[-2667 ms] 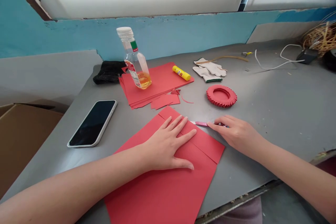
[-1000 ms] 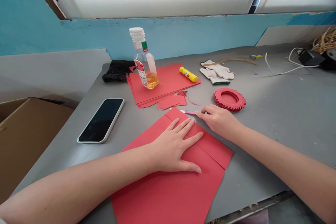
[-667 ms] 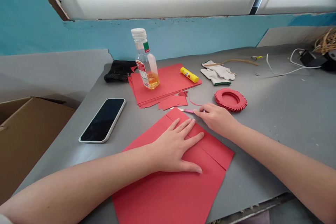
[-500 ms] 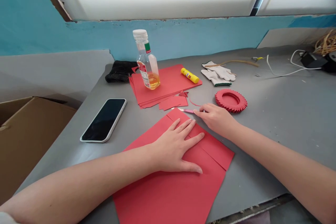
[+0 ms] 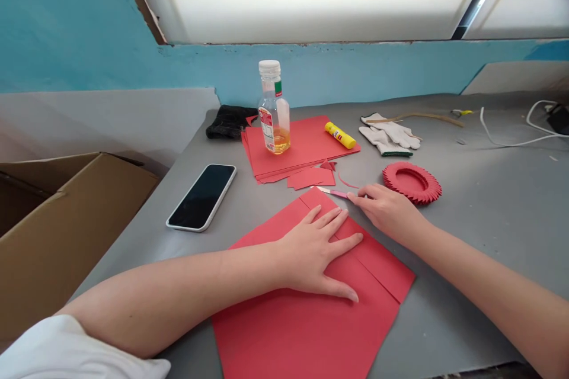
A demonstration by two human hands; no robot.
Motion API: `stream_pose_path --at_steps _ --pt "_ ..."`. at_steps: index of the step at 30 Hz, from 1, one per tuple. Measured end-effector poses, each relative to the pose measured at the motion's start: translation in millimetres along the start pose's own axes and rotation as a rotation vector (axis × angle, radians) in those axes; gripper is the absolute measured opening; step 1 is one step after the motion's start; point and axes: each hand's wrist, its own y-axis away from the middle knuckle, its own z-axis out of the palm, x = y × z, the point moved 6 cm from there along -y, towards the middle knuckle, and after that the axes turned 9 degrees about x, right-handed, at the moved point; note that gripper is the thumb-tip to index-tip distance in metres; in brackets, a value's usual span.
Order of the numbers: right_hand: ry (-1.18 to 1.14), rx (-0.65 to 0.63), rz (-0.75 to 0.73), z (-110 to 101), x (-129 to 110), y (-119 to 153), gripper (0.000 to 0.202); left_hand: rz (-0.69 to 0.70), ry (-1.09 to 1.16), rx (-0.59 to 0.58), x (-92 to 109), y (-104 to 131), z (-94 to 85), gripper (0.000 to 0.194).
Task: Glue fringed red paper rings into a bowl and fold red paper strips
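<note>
**Red sheet [image 5: 302,331] pinned, cutter [image 5: 338,193] at far corner**

The left hand [image 5: 317,254] lies open, fingers spread, on the red sheet beneath it. The right hand [image 5: 389,208] grips the cutter, blade pointing left, just beyond the left fingertips; contact with the paper cannot be confirmed. Step in hand, as judged: bracing the red sheet for blade work at its edge. The next move calls for a firm left palm, fingertips clear.

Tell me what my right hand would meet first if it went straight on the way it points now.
Led by the knife it holds, your right hand would probably meet the red scraps first. The sheet has a corner close to that line too, though, and depth is unclear.
</note>
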Motion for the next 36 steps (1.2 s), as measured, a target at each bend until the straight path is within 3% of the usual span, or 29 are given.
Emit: stream_pose_path --at_steps 6,10,16,21,25,29,32,36 --pt "0.039 -0.036 -0.028 -1 11 13 0.031 0.013 0.019 0.014 1 1 -1.0 0.087" --pt "0.060 -0.042 -0.014 -14 24 37 0.030 -0.013 0.048 0.023 -1 1 -5.8 0.092" --pt "0.188 -0.002 0.114 -45 49 80 0.022 -0.166 -0.001 0.049 -22 1 -17.0 0.080" --pt "0.235 -0.027 0.108 -47 55 90 0.021 -0.241 -0.104 0.040 -36 8 -19.4 0.074" --pt "0.230 0.051 0.069 -55 34 70 0.020 -0.291 -0.175 0.079 -41 12 -19.2 0.078" --pt "-0.015 0.126 0.011 -58 -20 31 0.023 -0.385 -0.213 0.113 -48 12 -18.6 0.084" --pt "-0.126 -0.008 -0.058 -37 -55 5 0.035 -0.405 -0.249 0.162 -47 14 -22.2 0.087" --pt "-0.153 -0.254 0.011 -2 -52 -8 0.048 -0.299 -0.250 0.129 -36 23 -23.5 0.076"
